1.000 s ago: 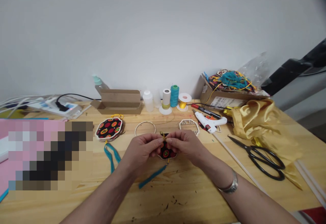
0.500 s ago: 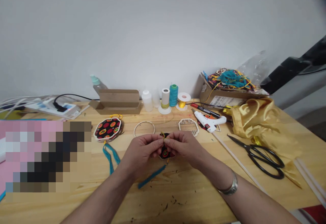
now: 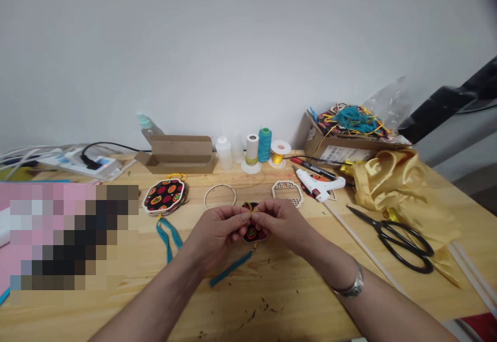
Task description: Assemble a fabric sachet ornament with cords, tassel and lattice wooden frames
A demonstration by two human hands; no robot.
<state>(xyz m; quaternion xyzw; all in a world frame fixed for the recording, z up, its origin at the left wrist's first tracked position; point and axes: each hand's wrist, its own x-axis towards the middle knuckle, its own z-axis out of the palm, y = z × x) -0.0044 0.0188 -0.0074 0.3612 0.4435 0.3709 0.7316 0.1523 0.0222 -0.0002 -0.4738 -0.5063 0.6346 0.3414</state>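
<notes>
**Yellow cord (image 3: pixel 249 205) being pinched by fingertips**

The ornament (image 3: pixel 254 234) is being partly hidden by the left hand (image 3: pixel 217 230) and right hand (image 3: pixel 282 224). The cord is being clamped in both grips. The counter (image 3: pixel 310 305) is being backed by a pale wall (image 3: pixel 248 62). Between the hands, the ornament is being pointed lengthwise toward the person, its teal tassel (image 3: pixel 231 269) slanting left.

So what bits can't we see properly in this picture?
All in the head view:
Patterned piece: partly hidden by the left hand and right hand.
Yellow cord: too small to tell if it's knotted; the hands cover part.
Pink sheet: pixelation hides much of it.
Box label: print too small to read.
Black bar: cut off by the right edge.
</notes>
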